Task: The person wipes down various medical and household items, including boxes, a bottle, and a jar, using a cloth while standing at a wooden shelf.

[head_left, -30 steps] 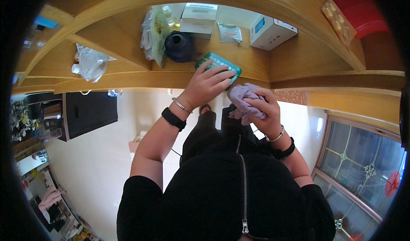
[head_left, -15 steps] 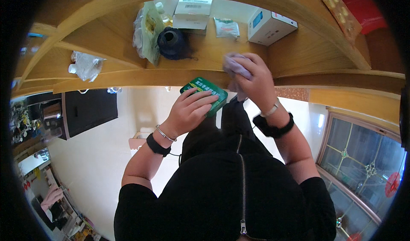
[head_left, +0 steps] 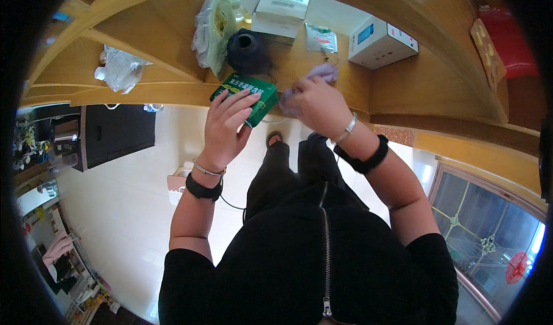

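Green box (head_left: 264,96) is clamped by left fingers (head_left: 229,103) at eleven o'clock, backed by the dark vase (head_left: 246,57); lilac cloth (head_left: 324,73) gripped by right fingers (head_left: 307,93) at one, white carton (head_left: 374,51) standing beyond

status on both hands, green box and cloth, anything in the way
Left hand holding green box by shelf edge. Right hand gripping purple cloth. Dark vase close behind box, possibly in the way.

Pale flr (head_left: 115,215), blk cab. (head_left: 120,135)

dark jar (head_left: 249,55) near white box (head_left: 277,23)
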### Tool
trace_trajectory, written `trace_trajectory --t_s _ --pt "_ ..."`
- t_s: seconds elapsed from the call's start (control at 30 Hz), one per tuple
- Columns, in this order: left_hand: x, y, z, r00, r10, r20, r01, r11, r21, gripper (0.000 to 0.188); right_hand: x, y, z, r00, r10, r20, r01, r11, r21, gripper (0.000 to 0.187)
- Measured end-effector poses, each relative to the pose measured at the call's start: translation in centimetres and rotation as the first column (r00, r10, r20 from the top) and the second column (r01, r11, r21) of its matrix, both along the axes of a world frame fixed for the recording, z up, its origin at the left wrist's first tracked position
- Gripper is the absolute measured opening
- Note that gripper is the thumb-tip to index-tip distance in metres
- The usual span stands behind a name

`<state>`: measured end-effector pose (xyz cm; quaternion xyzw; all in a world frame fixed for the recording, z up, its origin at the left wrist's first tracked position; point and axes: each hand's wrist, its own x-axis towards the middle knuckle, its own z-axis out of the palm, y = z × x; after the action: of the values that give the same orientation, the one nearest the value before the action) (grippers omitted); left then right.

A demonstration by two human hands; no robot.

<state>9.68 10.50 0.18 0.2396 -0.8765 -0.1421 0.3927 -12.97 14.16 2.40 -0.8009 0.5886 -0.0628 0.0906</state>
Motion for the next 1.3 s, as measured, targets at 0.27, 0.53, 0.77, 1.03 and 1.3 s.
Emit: trace_trajectory --t_s 0.27,0.53,0.77,1.03,1.3 --pt "0.7 -0.8 0.1 0.984 0.044 -0.174 -0.032 0.997 0.073 0.046 -1.1 -0.1 1.7 0.933 -0.201 0.3 0.208 0.978 0.006 0.018" --pt "1.5 -0.7 0.2 0.968 0.122 -0.219 -0.089 0.984 0.154 0.048 3.9 -0.4 -1.5 0.976 -0.193 0.104 0.21 0.959 -0.19 0.014" --pt "2.6 0.1 -0.1 0.956 0.118 -0.269 -0.074 0.983 0.166 0.048 4.0 2.5 -1.1 0.988 -0.057 0.146 0.053 0.998 0.035 0.028" --pt "4.6 1.1 -0.3 0.952 0.134 -0.276 -0.077 0.975 0.207 0.046 -0.4 7.9 2.0 0.947 -0.152 0.284 0.156 0.988 0.008 0.036" --pt "4.9 1.3 -0.2 0.948 0.149 -0.281 -0.104 0.981 0.166 0.05 3.2 3.9 -3.4 0.955 -0.189 0.229 0.24 0.946 -0.218 0.027"
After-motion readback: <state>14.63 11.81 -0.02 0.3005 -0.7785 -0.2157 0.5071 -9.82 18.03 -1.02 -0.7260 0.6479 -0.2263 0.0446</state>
